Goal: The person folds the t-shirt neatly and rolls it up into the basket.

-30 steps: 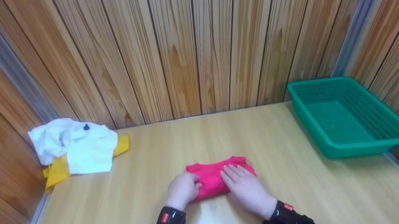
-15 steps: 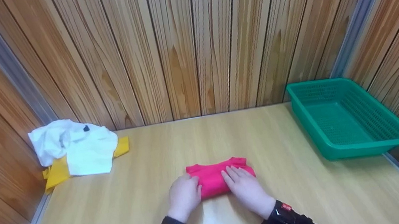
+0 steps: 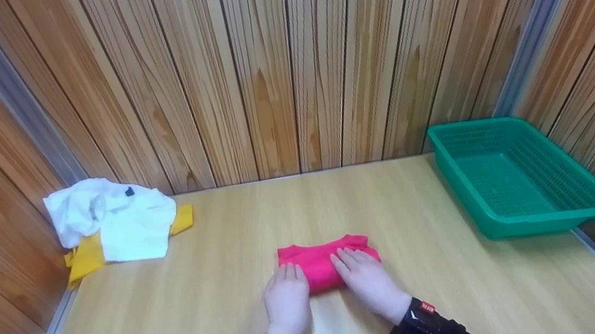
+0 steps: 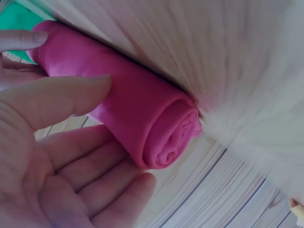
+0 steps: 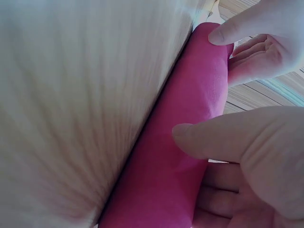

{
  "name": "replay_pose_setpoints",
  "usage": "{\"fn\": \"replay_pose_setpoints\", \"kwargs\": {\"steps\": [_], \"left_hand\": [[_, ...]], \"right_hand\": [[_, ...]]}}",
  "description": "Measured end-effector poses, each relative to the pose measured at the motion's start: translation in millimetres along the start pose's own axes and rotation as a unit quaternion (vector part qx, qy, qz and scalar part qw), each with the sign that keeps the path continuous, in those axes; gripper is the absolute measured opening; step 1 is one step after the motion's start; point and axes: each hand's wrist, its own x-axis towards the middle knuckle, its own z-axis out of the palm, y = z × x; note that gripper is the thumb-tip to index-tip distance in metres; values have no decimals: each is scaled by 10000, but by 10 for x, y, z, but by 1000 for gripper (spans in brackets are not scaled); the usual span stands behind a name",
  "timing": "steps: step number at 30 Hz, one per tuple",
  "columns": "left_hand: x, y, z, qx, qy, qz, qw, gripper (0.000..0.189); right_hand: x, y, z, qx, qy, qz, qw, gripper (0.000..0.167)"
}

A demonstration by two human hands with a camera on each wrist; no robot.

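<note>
A pinkish-red shirt (image 3: 318, 262), rolled up at its near side, lies at the middle of the table, a curved neckline at its far edge. My left hand (image 3: 288, 306) holds the roll near its left end, fingers over the top, thumb on the near side. In the left wrist view the coiled end of the roll (image 4: 123, 90) shows. Farther right my right hand (image 3: 373, 283) holds it likewise; the right wrist view has its thumb against the roll (image 5: 161, 142) and fingers on the other side, partly hidden.
A green plastic basket (image 3: 487, 214) stands at the back right, against the wall. White cloth (image 3: 134, 228) lies heaped over yellow cloth (image 3: 88, 257) at the back left. Wood-patterned walls (image 3: 271, 75) close off the table (image 3: 236, 230) at the back and sides.
My left hand has shifted from the shirt's left edge to the right and nearer, its fingers now lying over the roll. The right hand has barely moved.
</note>
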Motion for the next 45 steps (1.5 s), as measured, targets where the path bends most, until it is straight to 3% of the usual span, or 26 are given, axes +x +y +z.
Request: {"fn": "replay_pose_setpoints", "kwargs": {"steps": [4, 9, 19, 27, 34, 40, 45], "left_hand": [[44, 3, 17, 72, -152, -55, 9998, 29], [82, 2, 54, 201, 74, -36, 9998, 16], [105, -29, 42, 237, 63, 343, 9991, 7], [38, -99, -83, -401, -475, 490, 9969, 13], [-7, -191, -170, -1116, -770, 712, 9882, 21], [22, -266, -219, -1682, -1096, 876, 9757, 27], [105, -340, -177, -2153, -1514, 836, 9611, 32]], "right_hand": [[29, 32, 18, 84, 122, -20, 9999, 40], [66, 80, 51, 214, 388, -101, 9990, 39], [62, 124, 89, 600, 440, -24, 9972, 36], [-13, 92, 3, 783, 135, -31, 9968, 33], [-90, 90, -98, 1058, -59, -188, 9942, 37], [-118, 128, -111, 1152, 94, -440, 9923, 35], [-95, 155, -96, 1338, 69, -357, 9903, 31]]}}
